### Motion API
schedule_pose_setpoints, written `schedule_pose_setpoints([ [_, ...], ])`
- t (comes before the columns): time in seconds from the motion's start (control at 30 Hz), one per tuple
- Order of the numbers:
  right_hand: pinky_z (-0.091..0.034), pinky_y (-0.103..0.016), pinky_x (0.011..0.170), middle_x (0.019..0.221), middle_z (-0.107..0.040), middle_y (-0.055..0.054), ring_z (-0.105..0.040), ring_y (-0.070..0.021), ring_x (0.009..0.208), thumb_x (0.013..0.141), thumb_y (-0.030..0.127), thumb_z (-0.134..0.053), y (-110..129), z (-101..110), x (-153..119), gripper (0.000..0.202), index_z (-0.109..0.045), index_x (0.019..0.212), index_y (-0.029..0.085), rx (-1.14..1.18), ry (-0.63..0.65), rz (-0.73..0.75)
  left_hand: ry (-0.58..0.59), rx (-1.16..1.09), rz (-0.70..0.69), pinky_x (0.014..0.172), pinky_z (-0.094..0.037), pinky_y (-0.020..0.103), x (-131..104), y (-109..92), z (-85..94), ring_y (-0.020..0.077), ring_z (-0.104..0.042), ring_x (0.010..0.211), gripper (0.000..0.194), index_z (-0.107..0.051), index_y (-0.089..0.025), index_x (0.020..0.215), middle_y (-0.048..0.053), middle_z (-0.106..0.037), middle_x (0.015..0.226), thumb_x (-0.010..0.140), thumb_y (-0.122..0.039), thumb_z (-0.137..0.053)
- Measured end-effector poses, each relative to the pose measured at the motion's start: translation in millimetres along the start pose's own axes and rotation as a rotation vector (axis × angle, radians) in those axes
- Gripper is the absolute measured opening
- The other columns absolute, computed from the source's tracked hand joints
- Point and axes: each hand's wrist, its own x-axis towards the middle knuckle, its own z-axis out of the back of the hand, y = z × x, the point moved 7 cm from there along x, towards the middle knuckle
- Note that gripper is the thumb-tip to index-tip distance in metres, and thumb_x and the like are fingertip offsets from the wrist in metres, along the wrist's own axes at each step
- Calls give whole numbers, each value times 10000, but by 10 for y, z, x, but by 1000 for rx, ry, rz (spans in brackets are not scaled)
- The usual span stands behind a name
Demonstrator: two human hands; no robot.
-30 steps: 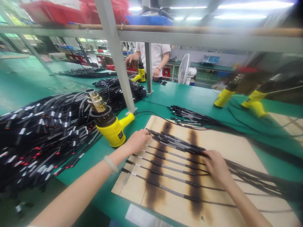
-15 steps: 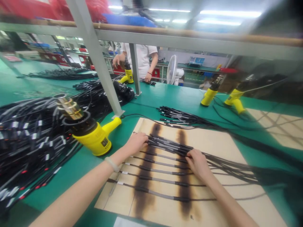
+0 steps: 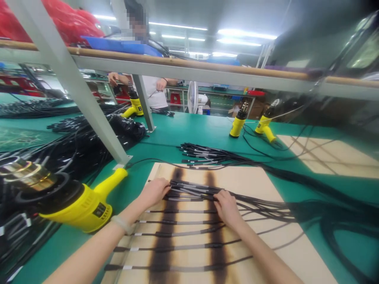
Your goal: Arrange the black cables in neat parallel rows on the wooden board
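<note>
At far left on the green table (image 3: 189,126), a yellow heat gun (image 3: 74,209), metal nozzle uppermost and slanting left, with pale marks on its dark panel, too blurred to read. Next, the left hand (image 3: 155,192), fingers closed on the left end of a bundle of dark cables (image 3: 192,189), lying across a scorched wooden board (image 3: 248,181). Nearer the viewer, separate cables (image 3: 189,247) in a spaced row, with white bands (image 3: 127,268) towards the left ends and no readable writing. Behind the board, a second bundle (image 3: 207,153). To the right, the right hand (image 3: 227,205), thumb and fingertips pinched together on the first bundle, farther along. Probably partway through separating single cables from it; seemingly calling next for a light hold at both places, without disturbing the row. Farther right, another yellow heat gun (image 3: 237,126) and one more (image 3: 264,125), labels too small to read.
</note>
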Motion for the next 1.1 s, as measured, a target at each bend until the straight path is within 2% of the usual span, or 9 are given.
schedule_pose_setpoints([
  [0.27, -367, -319, 790, 984, -523, -114, -451, -193, 942, 829, 197, -373, -415, 202, 144, 258, -537, 1018, 136, 65, -76, -72, -64, 75, -124, 768, -418, 328, -156, -96, -29, 218, -510, 907, 298, -584, -190, 981, 79, -515, 951, 793, -413, -520],
  [0.43, -383, -241, 689, 764, -551, -48, -493, -127, 722, 749, 157, -446, -557, 116, 349, 115, -557, 767, 137, 157, 102, -91, -16, 115, -109, 749, -414, 326, -43, -102, -68, 216, -513, 880, 229, -593, -160, 841, 86, -527, 901, 831, -362, -487],
  [0.53, -369, -202, 613, 677, -543, -13, -486, -95, 621, 720, 166, -461, -596, 69, 374, 125, -562, 789, 135, 229, 205, -107, -10, 95, -101, 756, -412, 327, 12, -86, -57, 222, -512, 888, 226, -595, -159, 854, 83, -527, 895, 812, -368, -520],
  [0.63, -370, -220, 657, 735, -553, -25, -496, -110, 684, 701, 214, -496, -626, 97, 371, 179, -587, 833, 135, 261, 226, -130, -32, 86, -91, 774, -414, 334, 27, -82, -27, 224, -506, 900, 224, -580, -154, 870, 80, -524, 921, 786, -360, -555],
  [0.7, -369, -232, 680, 776, -557, -37, -498, -121, 725, 691, 229, -501, -628, 121, 369, 174, -596, 799, 132, 288, 226, -151, -87, 83, -96, 818, -406, 350, 27, -107, 26, 232, -487, 951, 278, -559, -154, 955, 85, -522, 997, 753, -342, -590],
  [0.8, -354, -213, 599, 682, -546, -23, -481, -104, 631, 682, 240, -494, -607, 127, 370, 144, -569, 718, 122, 365, 245, -193, -133, 64, -136, 935, -347, 409, 39, -181, 75, 268, -385, 1144, 544, -439, -181, 1207, 99, -437, 1258, 703, -272, -623],
  [0.9, -340, -202, 550, 613, -523, -11, -454, -92, 574, 693, 289, -493, -589, 179, 396, 179, -546, 715, 119, 459, 197, -227, -14, 27, -167, 1024, -232, 490, 86, -237, -2, 277, -237, 1287, 726, -280, -234, 1345, 78, -263, 1426, 687, -187, -581],
  [1.0, -369, -212, 575, 677, -531, -29, -456, -96, 617, 705, 359, -495, -590, 308, 409, 249, -529, 764, 119, 556, 65, -255, 128, -6, -164, 1031, -188, 545, 125, -255, -90, 270, -200, 1319, 765, -205, -245, 1383, 77, -232, 1443, 691, -160, -522],
  [1.1, -396, -219, 586, 698, -523, -33, -455, -92, 622, 692, 419, -534, -555, 396, 342, 304, -508, 768, 126, 661, 0, -265, 165, -18, -154, 1031, -180, 561, 150, -260, -96, 266, -157, 1337, 809, -149, -231, 1401, 80, -182, 1458, 671, -136, -483],
])
